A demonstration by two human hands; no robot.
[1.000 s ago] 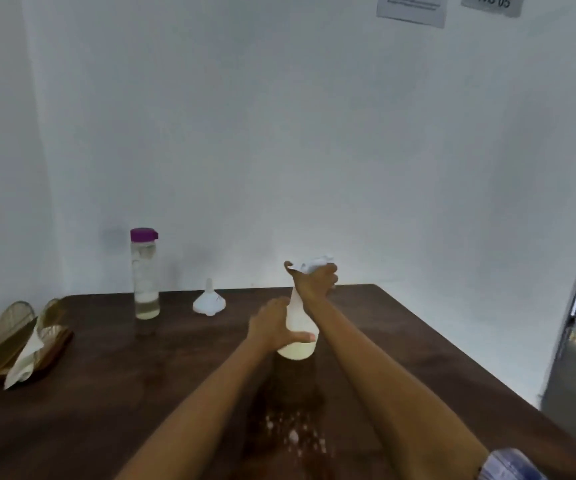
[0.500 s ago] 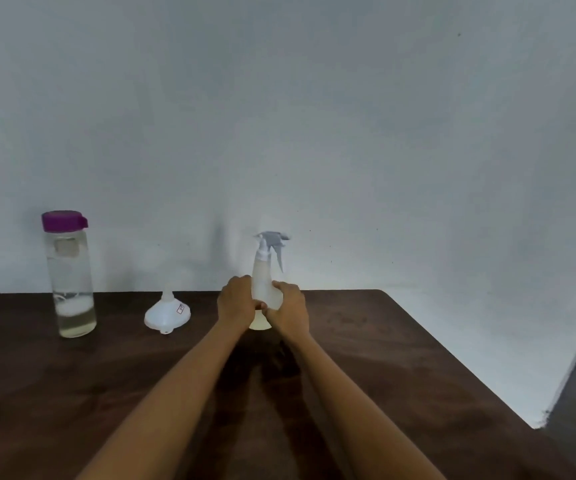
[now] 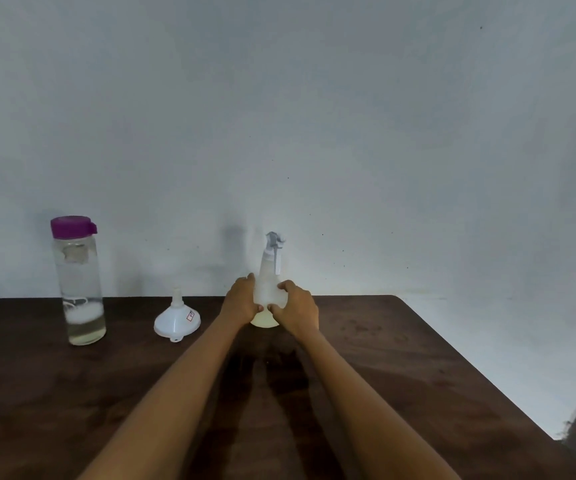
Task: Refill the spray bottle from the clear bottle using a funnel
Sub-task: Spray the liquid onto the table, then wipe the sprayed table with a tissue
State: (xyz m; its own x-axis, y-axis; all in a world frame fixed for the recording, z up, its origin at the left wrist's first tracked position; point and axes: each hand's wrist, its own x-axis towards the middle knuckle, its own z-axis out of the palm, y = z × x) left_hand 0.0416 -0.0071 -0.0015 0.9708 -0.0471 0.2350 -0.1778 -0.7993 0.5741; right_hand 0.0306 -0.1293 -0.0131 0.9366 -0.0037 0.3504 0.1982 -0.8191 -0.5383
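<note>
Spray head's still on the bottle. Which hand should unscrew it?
Probably the right hand: the grey trigger head tops the white plastic spray bottle slightly on its side, while the left hand steadies the body.

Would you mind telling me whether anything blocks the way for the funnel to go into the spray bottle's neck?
Yes: the trigger head sits on the spray bottle, closing its neck. The funnel lies upside down beside it.
</note>
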